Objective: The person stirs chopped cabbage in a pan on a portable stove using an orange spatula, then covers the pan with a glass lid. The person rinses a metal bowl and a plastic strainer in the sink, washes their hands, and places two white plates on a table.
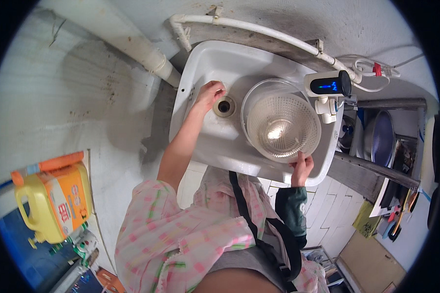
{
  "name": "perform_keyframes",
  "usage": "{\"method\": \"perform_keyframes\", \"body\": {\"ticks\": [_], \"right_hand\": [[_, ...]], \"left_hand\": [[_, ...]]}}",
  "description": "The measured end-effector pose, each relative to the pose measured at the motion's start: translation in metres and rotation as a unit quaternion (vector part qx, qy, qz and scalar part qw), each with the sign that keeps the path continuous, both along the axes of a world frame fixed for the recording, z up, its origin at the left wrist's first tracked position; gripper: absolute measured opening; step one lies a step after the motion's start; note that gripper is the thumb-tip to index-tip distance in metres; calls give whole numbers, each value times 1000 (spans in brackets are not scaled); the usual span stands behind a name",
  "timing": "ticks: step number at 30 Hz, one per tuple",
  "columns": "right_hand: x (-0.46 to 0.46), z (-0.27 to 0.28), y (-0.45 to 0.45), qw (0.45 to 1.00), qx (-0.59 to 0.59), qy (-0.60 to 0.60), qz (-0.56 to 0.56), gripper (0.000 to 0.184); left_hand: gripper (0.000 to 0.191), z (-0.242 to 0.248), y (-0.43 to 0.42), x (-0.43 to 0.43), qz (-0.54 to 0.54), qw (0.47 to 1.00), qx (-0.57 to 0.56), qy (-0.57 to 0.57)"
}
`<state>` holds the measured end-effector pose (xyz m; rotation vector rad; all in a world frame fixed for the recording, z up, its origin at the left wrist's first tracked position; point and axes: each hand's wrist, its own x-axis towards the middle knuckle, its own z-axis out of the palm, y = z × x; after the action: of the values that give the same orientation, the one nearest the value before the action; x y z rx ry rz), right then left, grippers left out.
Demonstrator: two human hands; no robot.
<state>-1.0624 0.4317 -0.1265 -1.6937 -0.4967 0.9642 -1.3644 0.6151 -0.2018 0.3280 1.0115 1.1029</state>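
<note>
A white ceramic sink (209, 143) lies in front of me. Over its drain (224, 106), my left hand (209, 96) has its fingers bent together; whether something small is between them cannot be made out. My right hand (303, 169) grips the near rim of a translucent perforated plastic colander (289, 124), thumb at the rim. The colander sits tilted over a clear plastic basin (255, 89) at the right side of the sink. Light glints off the colander's ribbed bottom.
A white tap unit with a lit blue display (328, 86) juts over the sink's right rim. Behind runs a white pipe (267, 33). On the right, a rack (381, 168) holds a metal bowl (383, 137). A yellow jug (55, 201) stands at the lower left.
</note>
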Motion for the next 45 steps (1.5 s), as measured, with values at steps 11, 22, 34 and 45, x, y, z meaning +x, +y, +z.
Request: {"method": "perform_keyframes", "body": {"ticks": [11, 22, 34, 45], "right_hand": [[39, -66, 48, 956, 24, 270, 108, 15], [44, -68, 89, 962, 34, 147, 229, 17], [57, -73, 76, 945, 52, 279, 165, 10], [14, -45, 57, 957, 19, 276, 89, 8]], "left_hand": [[6, 110, -203, -57, 227, 885, 224, -339], [5, -12, -623, -67, 679, 732, 30, -53], [54, -96, -898, -136, 709, 649, -269, -61], [29, -56, -567, -127, 420, 896, -112, 85]]}}
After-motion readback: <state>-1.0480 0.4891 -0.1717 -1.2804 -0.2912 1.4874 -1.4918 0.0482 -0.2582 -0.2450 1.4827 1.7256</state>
